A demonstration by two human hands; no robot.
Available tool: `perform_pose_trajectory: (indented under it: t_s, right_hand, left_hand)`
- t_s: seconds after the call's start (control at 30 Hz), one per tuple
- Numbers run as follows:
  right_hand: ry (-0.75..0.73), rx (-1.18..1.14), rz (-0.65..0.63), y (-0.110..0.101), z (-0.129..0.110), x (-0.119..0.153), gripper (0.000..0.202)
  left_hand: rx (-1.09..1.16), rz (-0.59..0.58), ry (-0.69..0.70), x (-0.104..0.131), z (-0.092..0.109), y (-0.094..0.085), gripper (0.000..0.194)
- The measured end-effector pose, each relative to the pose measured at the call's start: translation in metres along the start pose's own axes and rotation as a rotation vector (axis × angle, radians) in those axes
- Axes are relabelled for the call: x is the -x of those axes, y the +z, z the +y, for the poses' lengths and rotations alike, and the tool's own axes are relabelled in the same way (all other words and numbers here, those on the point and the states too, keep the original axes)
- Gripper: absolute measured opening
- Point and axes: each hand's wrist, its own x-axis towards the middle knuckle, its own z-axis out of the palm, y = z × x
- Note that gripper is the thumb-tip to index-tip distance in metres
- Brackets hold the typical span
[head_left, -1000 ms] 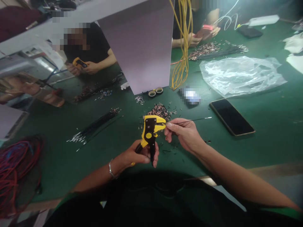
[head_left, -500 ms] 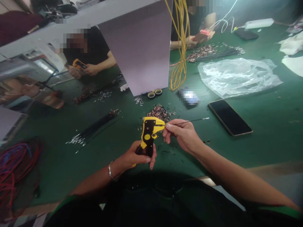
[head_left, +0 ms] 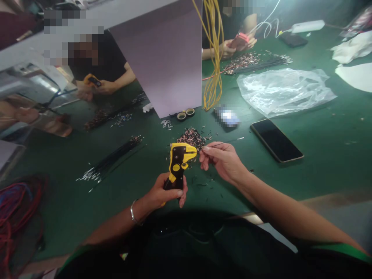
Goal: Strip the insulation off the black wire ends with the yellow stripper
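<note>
My left hand [head_left: 171,190] is wrapped round the handles of a yellow and black wire stripper [head_left: 176,167], held upright with its jaws facing right. Between thumb and fingers, my right hand [head_left: 217,157] pinches a thin black wire [head_left: 222,143]. One end of that wire points at the stripper's jaws; whether it sits inside them I cannot tell. Its other end, tipped with silvery metal, sticks out to the right. Behind the stripper lies a heap of short copper and black wire scraps [head_left: 192,136]. To the left rests a bundle of black wires [head_left: 112,159] with metal tips.
A phone [head_left: 276,140] and a clear plastic bag [head_left: 286,93] lie on the right. Yellow cables [head_left: 213,77] hang beside a pale panel [head_left: 162,69]. Two tape rolls [head_left: 186,113] sit at its foot. Red cables [head_left: 17,217] are coiled at left. Co-workers' hands [head_left: 106,86] hold tools across the table.
The stripper's jaws and my right hand have drawn slightly apart, the wire still pinched. The whole view has shifted a little.
</note>
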Motion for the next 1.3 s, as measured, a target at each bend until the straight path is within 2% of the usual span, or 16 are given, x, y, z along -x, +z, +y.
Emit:
perform_pose_trajectory:
  t_s: [0.23, 0.47, 0.6, 0.87, 1.0, 1.3]
  right_hand:
    - [-0.007, -0.033, 0.004, -0.004, 0.001, -0.003, 0.015]
    - [0.017, -0.029, -0.013, -0.006, 0.0, -0.005, 0.013]
    - [0.04, 0.004, 0.032, -0.008, 0.002, -0.008, 0.012]
    - [0.065, 0.0, 0.008, -0.007, 0.007, -0.008, 0.013]
    - [0.06, -0.004, 0.061, -0.009, 0.004, -0.01, 0.012]
    - [0.029, 0.006, 0.097, -0.012, 0.005, -0.011, 0.014]
  left_hand:
    - [-0.007, 0.107, -0.011, 0.001, 0.0, 0.003, 0.023]
    - [0.004, 0.151, 0.008, 0.0, 0.001, 0.002, 0.023]
    - [0.049, 0.162, 0.021, -0.001, 0.002, 0.004, 0.021]
    - [0.068, 0.18, 0.064, -0.005, 0.003, 0.003, 0.02]
    - [0.076, 0.19, 0.09, -0.007, 0.007, 0.001, 0.019]
    - [-0.019, 0.175, 0.164, -0.006, 0.004, -0.004, 0.024]
